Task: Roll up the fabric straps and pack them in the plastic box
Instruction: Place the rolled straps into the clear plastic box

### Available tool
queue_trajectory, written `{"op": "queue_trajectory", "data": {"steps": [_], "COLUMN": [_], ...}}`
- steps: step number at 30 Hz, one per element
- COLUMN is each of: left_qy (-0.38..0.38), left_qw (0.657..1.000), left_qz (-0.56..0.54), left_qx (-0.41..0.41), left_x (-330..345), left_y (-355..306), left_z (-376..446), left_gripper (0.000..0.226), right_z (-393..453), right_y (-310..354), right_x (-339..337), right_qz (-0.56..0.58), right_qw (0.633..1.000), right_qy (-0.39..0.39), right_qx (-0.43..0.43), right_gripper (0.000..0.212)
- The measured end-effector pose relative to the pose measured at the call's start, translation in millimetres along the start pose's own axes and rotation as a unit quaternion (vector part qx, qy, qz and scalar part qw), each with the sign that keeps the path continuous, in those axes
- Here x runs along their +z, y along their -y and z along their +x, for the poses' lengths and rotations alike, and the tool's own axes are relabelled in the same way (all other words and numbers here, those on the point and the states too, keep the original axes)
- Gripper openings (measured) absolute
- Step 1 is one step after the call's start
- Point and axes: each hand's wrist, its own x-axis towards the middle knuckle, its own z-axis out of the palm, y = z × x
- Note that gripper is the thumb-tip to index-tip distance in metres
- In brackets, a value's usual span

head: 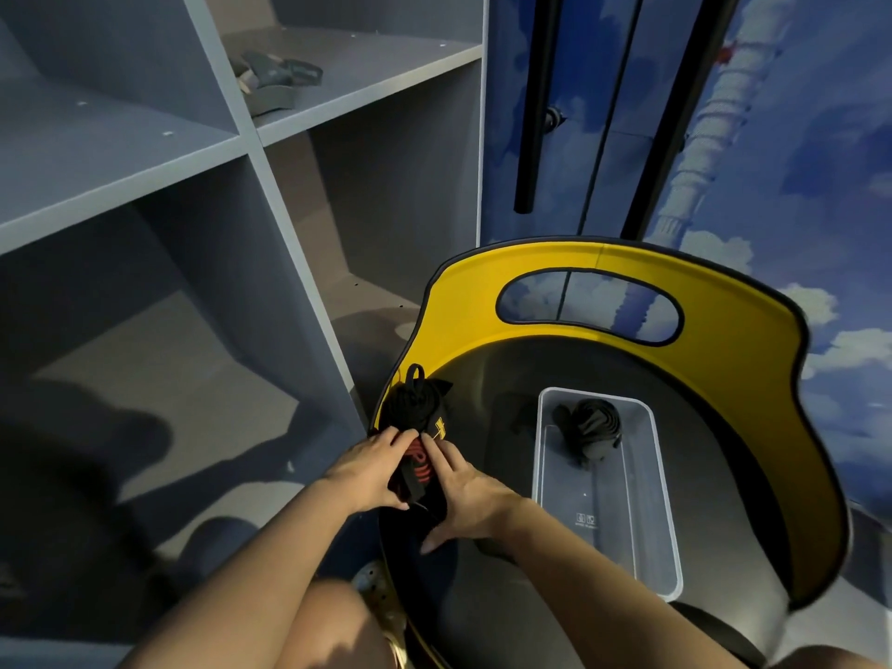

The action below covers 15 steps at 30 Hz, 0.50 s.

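Observation:
A black fabric strap with red stitching [419,468] lies at the left edge of a black chair seat [492,548]. My left hand [367,470] grips it from the left and my right hand [458,494] pinches it from the right. More bunched black strap with a yellow tag [420,408] sits just beyond my fingers. A clear plastic box [647,514] stands on the seat to the right, with one rolled black strap [591,427] inside at its far end.
The chair has a yellow backrest [753,359] with a cut-out handle. A grey open shelf unit [231,152] stands to the left, with dark straps [275,82] on an upper shelf. Blue cloud-print cabinet doors [603,137] are behind. My knee [338,634] is at the bottom.

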Motion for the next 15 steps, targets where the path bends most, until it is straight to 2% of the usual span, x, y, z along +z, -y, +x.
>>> {"op": "queue_trajectory", "data": {"steps": [1, 3, 6, 15], "left_qy": [-0.003, -0.007, -0.008, -0.042], "left_qw": [1.000, 1.000, 1.000, 0.997], "left_qz": [-0.002, -0.006, -0.016, -0.031], "left_qx": [-0.001, -0.002, 0.001, 0.060], "left_x": [0, 1, 1, -31], "left_y": [-1, -2, -3, -26], "left_z": [0, -2, -6, -10], "left_gripper": [0.100, 0.101, 0.104, 0.101], "right_z": [-1, -2, -3, -31], "right_y": [0, 3, 5, -6], "right_x": [3, 10, 9, -35], "right_qz": [-0.041, -0.100, -0.117, -0.130], "right_qw": [0.999, 0.993, 0.986, 0.978], "right_qy": [-0.010, -0.058, -0.118, -0.157], "right_qx": [0.002, -0.006, -0.026, -0.045], "right_gripper": [0.129, 0.113, 0.089, 0.086]}}
